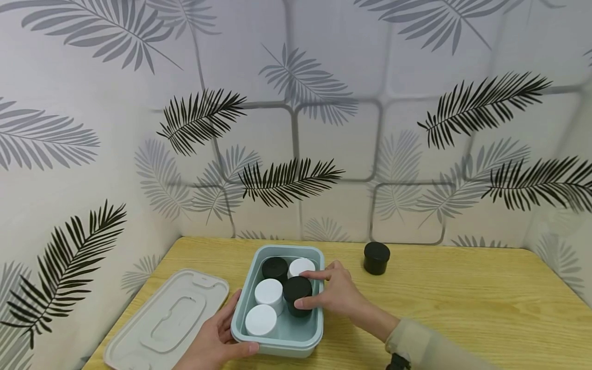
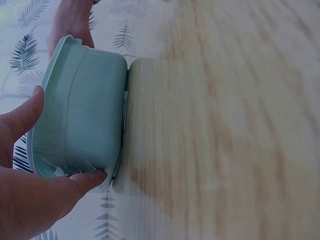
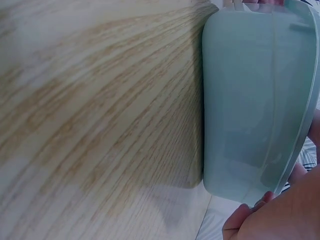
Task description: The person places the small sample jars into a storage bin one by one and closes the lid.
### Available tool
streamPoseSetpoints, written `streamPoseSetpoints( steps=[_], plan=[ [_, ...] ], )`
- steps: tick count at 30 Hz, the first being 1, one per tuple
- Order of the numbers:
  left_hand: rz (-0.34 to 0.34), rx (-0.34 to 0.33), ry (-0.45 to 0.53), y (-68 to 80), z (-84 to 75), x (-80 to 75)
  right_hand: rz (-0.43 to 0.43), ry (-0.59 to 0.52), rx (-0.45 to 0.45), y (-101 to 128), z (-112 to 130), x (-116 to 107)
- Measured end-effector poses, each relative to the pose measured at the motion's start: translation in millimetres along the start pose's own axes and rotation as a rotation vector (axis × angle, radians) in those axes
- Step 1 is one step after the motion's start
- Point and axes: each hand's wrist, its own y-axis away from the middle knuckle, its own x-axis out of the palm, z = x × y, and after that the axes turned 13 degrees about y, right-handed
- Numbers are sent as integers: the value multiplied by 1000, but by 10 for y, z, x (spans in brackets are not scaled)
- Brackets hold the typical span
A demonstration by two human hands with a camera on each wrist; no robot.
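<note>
The left hand (image 1: 219, 331), thumb and fingers spread wide, grips the near left corner of a pale blue-green rectangular plastic tub (image 1: 287, 350) on the yellowish wooden bench (image 1: 453, 303). The right hand (image 1: 339, 293) pinches a black cylindrical jar (image 1: 297, 288) between thumb and finger, in the tub's right side, just beside white cylindrical jars (image 1: 268, 291).

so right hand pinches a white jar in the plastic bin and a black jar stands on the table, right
Not white: the head view shows the right hand pinching a black jar in the plastic bin. Another black jar stands on the wooden table.
</note>
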Motion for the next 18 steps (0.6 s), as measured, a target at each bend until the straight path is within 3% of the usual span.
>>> streamPoseSetpoints(
  steps=[18],
  plan=[
    [-15,-16,-18,1,-18,15,38,48,-30,-7,15,-20]
  ],
)
